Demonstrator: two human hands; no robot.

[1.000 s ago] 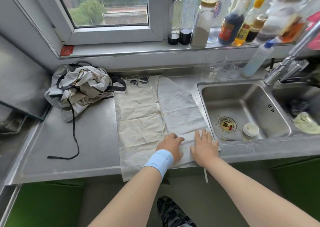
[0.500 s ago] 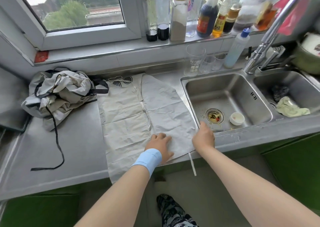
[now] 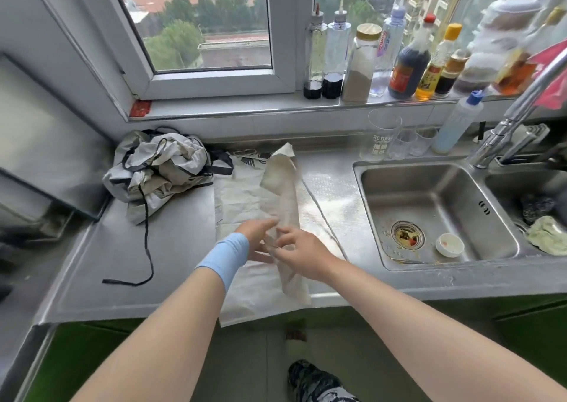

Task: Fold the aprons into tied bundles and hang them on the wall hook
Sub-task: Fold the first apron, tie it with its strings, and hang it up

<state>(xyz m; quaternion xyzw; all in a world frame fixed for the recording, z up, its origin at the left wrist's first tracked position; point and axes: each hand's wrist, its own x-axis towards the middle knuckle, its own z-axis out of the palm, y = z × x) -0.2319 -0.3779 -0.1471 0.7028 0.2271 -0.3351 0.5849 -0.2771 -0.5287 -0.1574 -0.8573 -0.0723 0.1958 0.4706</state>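
Note:
A cream apron [image 3: 245, 200] lies lengthwise on the steel counter [image 3: 171, 248], its near end hanging over the front edge. Its right half is lifted and folded leftward into a raised narrow flap [image 3: 283, 193]. My right hand [image 3: 302, 253] pinches the flap's edge near the counter's middle. My left hand [image 3: 259, 237], with a light blue wristband, holds the same flap from the left, fingers against the cloth. A second apron [image 3: 159, 171], white with black straps, sits crumpled at the back left. No wall hook is in view.
A black strap [image 3: 144, 242] trails from the crumpled apron across the counter. The sink [image 3: 435, 217] with a small white cup is right of the cream apron. Glasses [image 3: 382, 138] and bottles [image 3: 362, 64] line the back and windowsill. A faucet [image 3: 515, 122] stands at right.
Both hands were pressing the apron flat near the front edge. Now they have lifted the right half and swung it over to the left, baring the ribbed drainboard beside the sink.

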